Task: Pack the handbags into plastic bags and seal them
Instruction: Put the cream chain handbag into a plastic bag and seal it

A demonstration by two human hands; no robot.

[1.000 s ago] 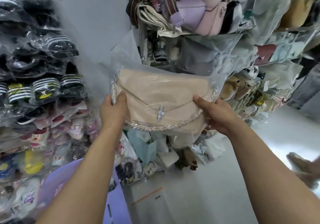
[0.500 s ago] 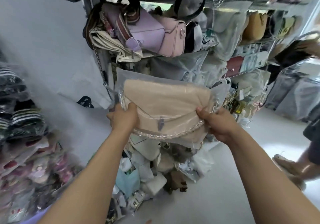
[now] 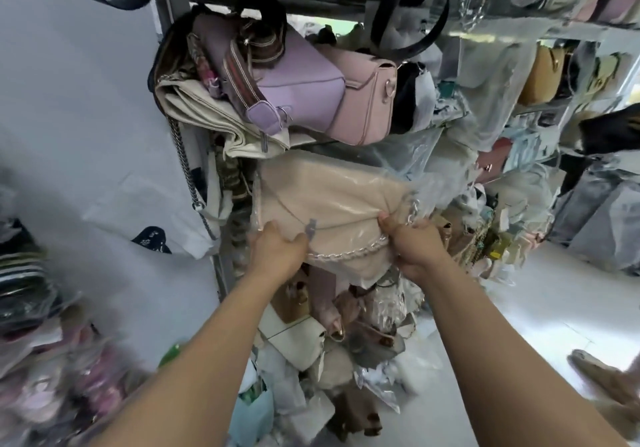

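Note:
A beige handbag (image 3: 322, 197) with a silver clasp and a pale chain lies inside a clear plastic bag (image 3: 412, 159), held up against a crowded metal shelf. My left hand (image 3: 277, 249) grips its lower left edge, thumb on the front. My right hand (image 3: 412, 246) grips the lower right part beside the chain, bunching the plastic. The bag's far end sits under a lilac handbag (image 3: 298, 83) and a pink handbag (image 3: 363, 97) on the shelf above.
A heap of bagged handbags (image 3: 332, 353) lies on the floor below the shelf. Packed slippers (image 3: 41, 325) are stacked at the left against a white wall. More bagged goods fill shelves at the right. Another person's foot (image 3: 602, 377) stands at the lower right.
Both hands have carried the bagged beige handbag up and forward, closer to the shelf under the lilac and pink bags. My hands have shifted closer together along its lower edge.

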